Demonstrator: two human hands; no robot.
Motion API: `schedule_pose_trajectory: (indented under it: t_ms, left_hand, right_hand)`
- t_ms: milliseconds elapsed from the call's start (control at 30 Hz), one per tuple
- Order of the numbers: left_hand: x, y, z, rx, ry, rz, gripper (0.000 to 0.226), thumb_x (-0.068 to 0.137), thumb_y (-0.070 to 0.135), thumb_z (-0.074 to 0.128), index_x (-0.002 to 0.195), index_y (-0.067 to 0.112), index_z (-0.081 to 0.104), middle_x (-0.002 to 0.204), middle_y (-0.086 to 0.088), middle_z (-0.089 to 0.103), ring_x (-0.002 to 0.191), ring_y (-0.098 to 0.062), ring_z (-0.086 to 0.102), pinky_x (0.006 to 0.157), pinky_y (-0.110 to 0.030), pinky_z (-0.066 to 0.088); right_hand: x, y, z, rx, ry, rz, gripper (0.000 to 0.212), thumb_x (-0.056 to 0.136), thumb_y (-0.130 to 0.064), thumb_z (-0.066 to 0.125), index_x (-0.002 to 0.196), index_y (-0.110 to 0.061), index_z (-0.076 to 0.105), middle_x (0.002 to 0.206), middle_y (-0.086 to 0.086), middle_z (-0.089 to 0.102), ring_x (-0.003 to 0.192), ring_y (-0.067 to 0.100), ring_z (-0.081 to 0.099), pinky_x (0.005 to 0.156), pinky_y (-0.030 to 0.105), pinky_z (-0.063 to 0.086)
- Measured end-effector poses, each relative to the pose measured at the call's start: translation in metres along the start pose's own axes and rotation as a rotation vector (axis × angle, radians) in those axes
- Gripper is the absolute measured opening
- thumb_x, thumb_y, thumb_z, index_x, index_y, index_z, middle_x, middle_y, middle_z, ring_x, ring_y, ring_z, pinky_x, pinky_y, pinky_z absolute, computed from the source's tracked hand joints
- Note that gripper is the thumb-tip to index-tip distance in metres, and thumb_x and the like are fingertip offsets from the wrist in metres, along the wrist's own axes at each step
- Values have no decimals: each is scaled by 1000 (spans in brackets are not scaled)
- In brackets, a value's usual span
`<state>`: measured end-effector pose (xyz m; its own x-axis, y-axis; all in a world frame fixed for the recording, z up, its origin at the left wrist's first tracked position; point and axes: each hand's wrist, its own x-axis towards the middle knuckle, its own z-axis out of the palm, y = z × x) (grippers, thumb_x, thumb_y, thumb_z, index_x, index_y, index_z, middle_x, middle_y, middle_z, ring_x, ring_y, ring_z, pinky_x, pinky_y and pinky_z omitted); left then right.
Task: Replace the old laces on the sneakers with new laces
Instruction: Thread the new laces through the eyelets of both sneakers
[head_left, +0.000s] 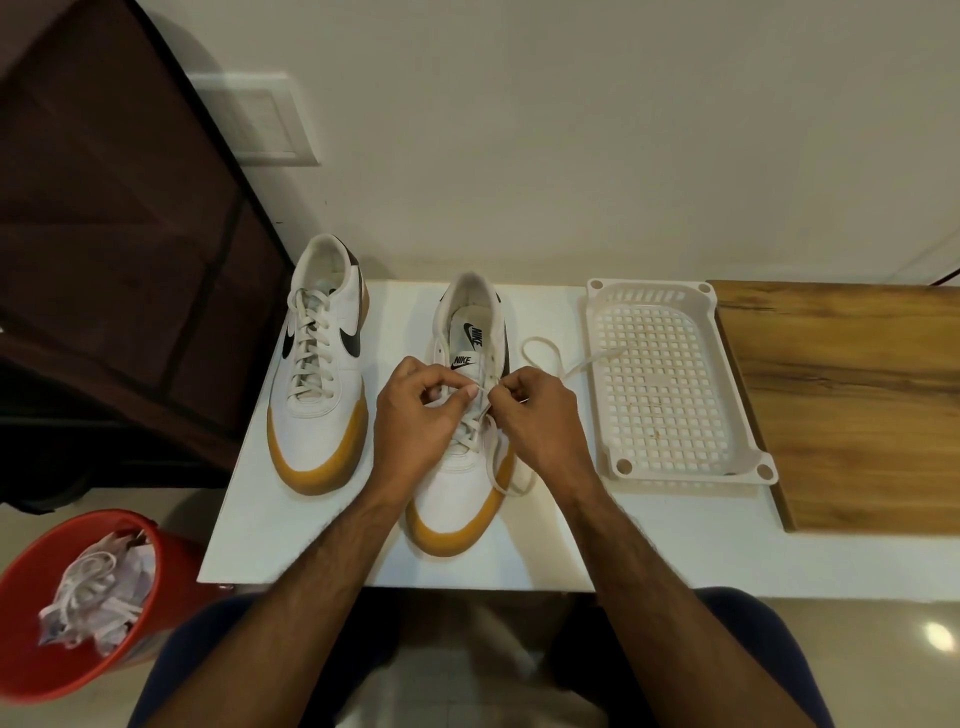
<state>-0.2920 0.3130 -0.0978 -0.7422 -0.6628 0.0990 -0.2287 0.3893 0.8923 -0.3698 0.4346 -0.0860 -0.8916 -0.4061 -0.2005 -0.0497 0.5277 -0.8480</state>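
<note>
Fingers of left hand (415, 415) and right hand (540, 415) curled, pinching white lace (485, 402) over half-laced sneaker (462, 415) on white table (561, 540). Free lace end looped beyond right-hand grip, onto white basket (670, 379). Fully laced sneaker (322, 364) outboard of left-hand grip.

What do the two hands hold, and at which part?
Both the left hand and right hand pinch the lace over the shoe eyelets.

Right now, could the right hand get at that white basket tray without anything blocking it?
Probably yes: the basket tray lies just beside the right hand with bare table between, but that hand is pinching the lace and would need to let go.
</note>
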Motion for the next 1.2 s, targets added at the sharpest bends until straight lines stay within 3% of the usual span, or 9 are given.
schedule_pose_trajectory:
  t_ms: [267, 533, 700, 933, 1100, 1200]
  left_hand:
    - [-2, -2, 5, 29, 60, 37, 5, 84, 20, 80, 86, 23, 77, 77, 9, 46, 70, -3, 51, 64, -11, 40]
    - [-1, -3, 3, 87, 8, 57, 13, 78, 13, 80, 76, 20, 69, 78, 10, 49, 70, -8, 53, 63, -26, 44]
    - [0, -5, 4, 145, -4, 70, 11, 78, 20, 80, 77, 21, 70, 80, 8, 49, 72, -8, 54, 63, -34, 48]
    - [4, -5, -1, 276, -100, 149, 11, 90, 33, 73, 96, 24, 76, 89, 12, 46, 77, -6, 54, 63, -26, 47]
    - [6, -4, -7, 354, -172, 206, 17, 93, 34, 68, 106, 24, 74, 93, 11, 44, 79, -4, 52, 61, -14, 37]
    - [7, -4, -14, 401, -206, 241, 22, 91, 41, 69, 108, 28, 70, 97, 13, 44, 84, -4, 53, 60, -11, 34]
  right_hand:
    - [2, 4, -6, 127, -55, 41, 11, 89, -25, 64, 85, -19, 72, 78, -2, 76, 77, 17, 73, 81, 46, 61]
    - [1, 4, -10, 169, -78, 27, 13, 89, -21, 62, 83, -15, 72, 78, 1, 75, 79, 20, 73, 83, 49, 61]
    - [1, 5, -9, 189, -81, 17, 12, 89, -21, 62, 84, -17, 72, 78, 0, 75, 80, 19, 73, 83, 48, 61]
    - [5, 11, -20, 280, -196, -24, 8, 96, -16, 69, 97, -11, 76, 86, 3, 78, 82, 13, 74, 79, 28, 59]
    - [13, 15, -21, 199, -157, -79, 2, 88, -15, 77, 91, -15, 77, 83, 0, 77, 83, 15, 74, 86, 40, 61]
    - [12, 13, -22, 291, -101, -56, 4, 89, -9, 73, 85, -12, 74, 86, 2, 77, 88, 19, 74, 85, 42, 59]
